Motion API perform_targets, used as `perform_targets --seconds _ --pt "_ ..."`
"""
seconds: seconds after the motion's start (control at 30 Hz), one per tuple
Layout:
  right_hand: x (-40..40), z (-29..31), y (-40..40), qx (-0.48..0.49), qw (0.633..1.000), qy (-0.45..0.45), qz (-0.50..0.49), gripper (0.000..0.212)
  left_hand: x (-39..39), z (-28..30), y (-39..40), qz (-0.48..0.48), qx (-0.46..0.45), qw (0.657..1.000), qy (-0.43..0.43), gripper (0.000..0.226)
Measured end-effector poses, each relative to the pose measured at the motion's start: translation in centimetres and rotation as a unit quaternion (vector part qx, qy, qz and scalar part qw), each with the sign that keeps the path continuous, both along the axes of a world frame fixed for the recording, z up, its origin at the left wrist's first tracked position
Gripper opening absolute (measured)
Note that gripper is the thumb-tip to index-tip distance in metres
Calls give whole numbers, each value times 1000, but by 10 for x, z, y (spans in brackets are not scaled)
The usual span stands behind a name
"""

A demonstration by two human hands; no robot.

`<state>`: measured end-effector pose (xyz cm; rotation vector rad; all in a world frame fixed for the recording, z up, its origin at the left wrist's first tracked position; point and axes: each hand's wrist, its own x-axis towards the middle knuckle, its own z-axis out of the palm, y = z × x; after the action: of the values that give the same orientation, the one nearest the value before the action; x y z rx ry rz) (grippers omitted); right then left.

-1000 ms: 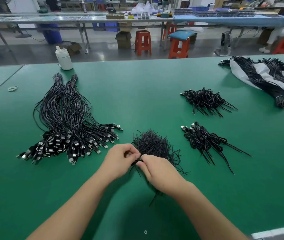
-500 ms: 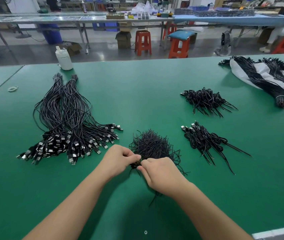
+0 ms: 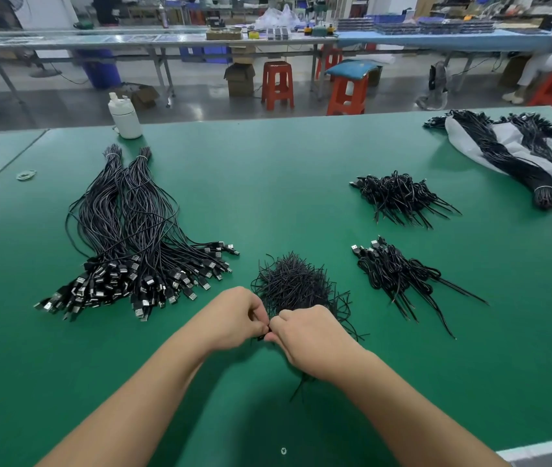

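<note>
Free table (image 3: pixel 268 197) beyond wire pile (image 3: pixel 293 284); USB cables (image 3: pixel 133 257) left.

Beyond the green table (image 3: pixel 284 170), orange stools (image 3: pixel 277 84) are set on a glossy grey floor (image 3: pixel 200 102); farther beyond it, a long workbench (image 3: pixel 133 40) is seen.

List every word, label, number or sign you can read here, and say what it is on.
No text here can be read.
White bottle: no label shows.
Cardboard box: any print is too blurred to read.
Small white mark on the green mat: too small to read.
</note>
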<state>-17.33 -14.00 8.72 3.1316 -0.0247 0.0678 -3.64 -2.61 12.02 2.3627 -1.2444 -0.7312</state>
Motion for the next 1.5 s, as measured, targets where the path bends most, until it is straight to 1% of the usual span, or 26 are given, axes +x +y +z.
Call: perform_targets --seconds 0.2,0.23,0.3,0.37,0.43,0.47,0.53,0.6,0.67,0.77,0.87,0.93,1.0,1.07,1.13,1.2,1.27,1.33,1.37,1.4,1.47,1.5 --pt "3 9 -5 -63 998 -7 31 44 4 -5 6 30 -8 996 87 17" --pt "3 12 -7 -85 995 -29 39 43 5 -6 7 37 -8 994 103 16" --pt "3 13 -11 -116 987 -102 44 39 7 -7 9 58 -15 988 143 13" --pt "2 11 -15 -116 974 -192 39 35 10 -8 13 88 -43 973 211 13" --pt "3 7 -17 -96 955 -276 46 23 13 -6 16 124 -73 947 288 14" --pt "3 4 -17 -82 948 -302 50 25 14 -5 17 143 -83 932 323 12" --pt "2 -1 -18 -63 942 -323 57 40 15 -2 17 178 -101 902 381 7" --pt "1 -5 -18 -57 940 -329 69 44 15 -1 17 200 -121 872 431 9" --pt "0 -6 -18 -33 937 -337 82 38 13 1 14 204 -140 852 462 13" --pt "1 -1 -18 26 933 -347 98 32 8 2 13 198 -172 828 495 14" --pt "0 5 -18 92 930 -347 79 30 5 4 12 182 -201 824 498 10" --pt "-1 7 -16 136 931 -337 43 31 4 4 11 169 -220 835 474 10" --pt "-2 10 -12 189 930 -315 -7 34 3 3 11 151 -235 865 416 11" --pt "-1 15 -10 267 921 -274 -76 39 2 3 11 118 -256 892 354 16" --pt "2 18 -8 359 893 -239 -127 43 0 5 12 79 -277 910 297 13" --pt "3 19 -7 438 857 -226 -148 44 -2 7 12 56 -275 934 223 11" --pt "5 19 -8 488 831 -214 -161 42 -5 9 12 40 -270 954 122 15" --pt "7 18 -10 540 801 -194 -171 41 -8 12 12 10 -279 960 4 16" --pt "9 19 -11 574 779 -181 -176 39 -9 13 12 -16 -287 956 -52 15" --pt "9 19 -11 618 746 -167 -183 35 -10 14 12 -43 -296 949 -98 12" --pt "9 21 -9 715 659 -148 -182 25 -12 14 12 -82 -300 937 -157 6" --pt "10 21 -8 746 625 -145 -177 19 -12 13 12 -89 -301 934 -170 4"
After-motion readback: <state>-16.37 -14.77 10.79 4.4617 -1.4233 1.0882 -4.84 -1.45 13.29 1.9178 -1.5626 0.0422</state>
